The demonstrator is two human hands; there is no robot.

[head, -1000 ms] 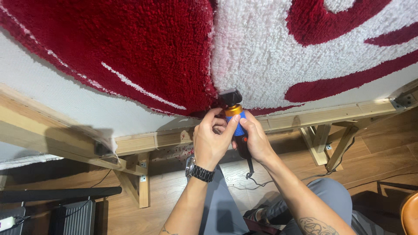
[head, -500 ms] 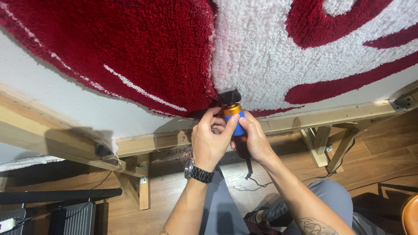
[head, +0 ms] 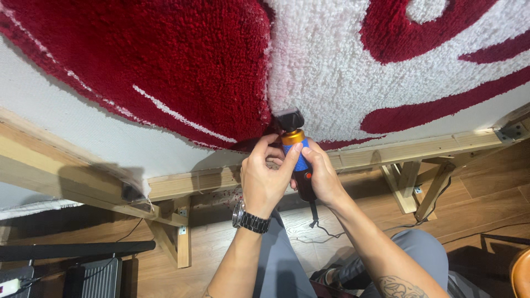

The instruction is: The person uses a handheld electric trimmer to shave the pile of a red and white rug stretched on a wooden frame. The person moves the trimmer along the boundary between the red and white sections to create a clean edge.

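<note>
Pressing a small trimmer (head: 296, 149) w/ blue grip, gold collar and black head into the rug (head: 221, 72), right at the seam where red pile meets white, just above the frame (head: 419, 149). Left hand (head: 264, 179) is clamped on the grip from 9 o'clock, fingertip on the collar; right hand (head: 323, 176) is wrapped round the lower body from 3 o'clock. Cord (head: 317, 223) hangs at 6 o'clock toward the floor (head: 486, 204). Risk, imo: head tilting would gouge the pile or blur the colour edge; a snagged cord could jerk the tool off line.
</note>
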